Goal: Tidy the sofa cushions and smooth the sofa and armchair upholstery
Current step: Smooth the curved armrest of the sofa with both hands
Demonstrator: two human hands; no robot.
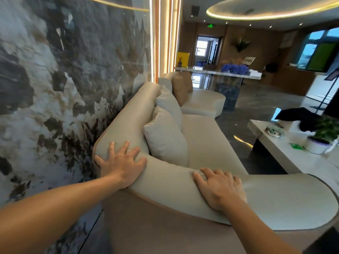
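Cream sofa [211,143], brown cushion [181,87], marbled grey wall [55,79].

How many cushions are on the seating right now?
3: nearest pale cushion and second pale cushion against the sofa back, brown cushion on the far seat. Others may be hidden.

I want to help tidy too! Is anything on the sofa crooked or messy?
Yes, a little. The nearest cushion leans at a tilt against the sofa back, overlapping the second cushion behind it. Both hands, left hand and right hand, lie flat on the sofa. Nothing looks spilled or torn.
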